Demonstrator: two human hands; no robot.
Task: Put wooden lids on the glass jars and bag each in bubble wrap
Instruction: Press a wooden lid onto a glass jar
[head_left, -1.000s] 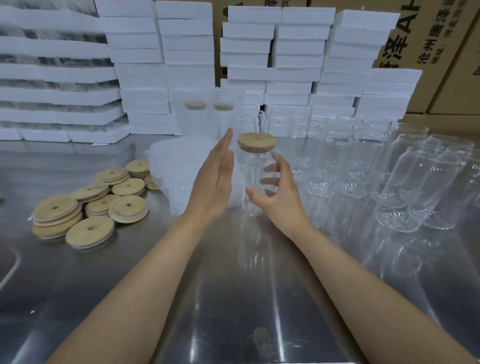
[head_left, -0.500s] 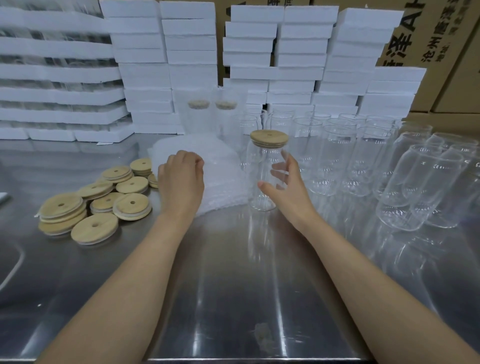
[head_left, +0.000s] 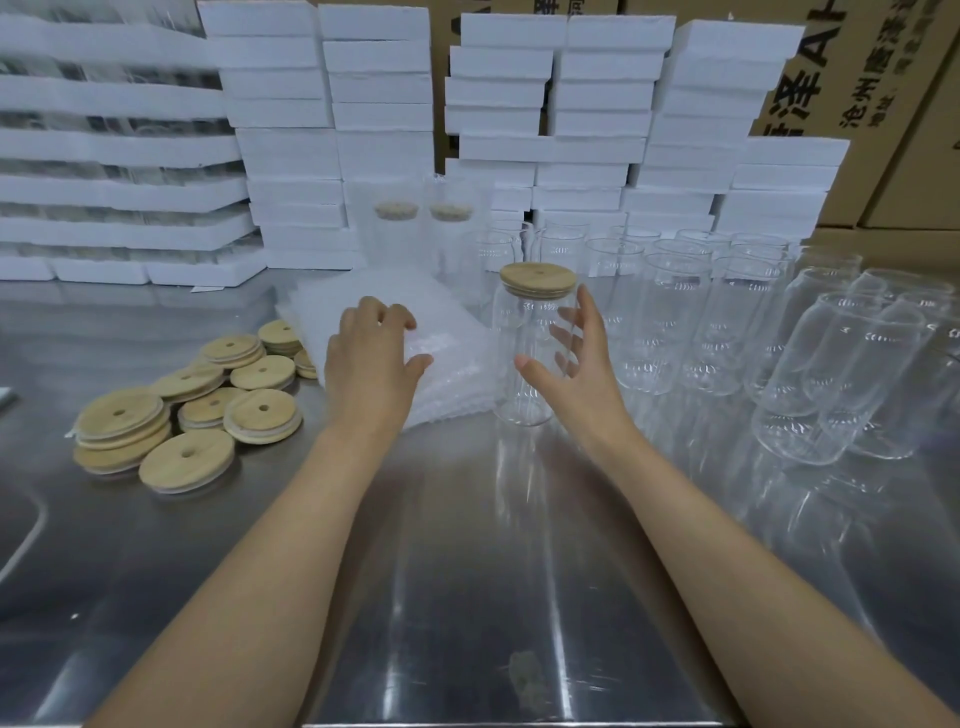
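A clear glass jar (head_left: 521, 387) with a wooden lid (head_left: 538, 279) stands upright on the steel table. My right hand (head_left: 579, 364) cups it loosely from the right. Its fingers show behind the glass, its thumb is at the front, and they are spread and not clamped. To the left lies a stack of bubble wrap bags (head_left: 457, 364). My left hand (head_left: 371, 364) rests on top of it with its fingers bent onto the top bag and its thumb spread apart. Loose wooden lids (head_left: 260, 413) lie in piles at the left.
Several open glass jars (head_left: 670, 322) stand behind and to the right, and some jars (head_left: 841, 374) lean or lie at the far right. Two bagged, lidded jars (head_left: 397, 228) stand at the back. Behind them are white foam boxes (head_left: 597, 150) and cardboard cartons (head_left: 852, 78). The steel table (head_left: 467, 571) runs toward me.
My left hand left the jar and came down leftward onto the bubble wrap stack, and its thumb has now spread. The lidded jar stays standing by my right hand.
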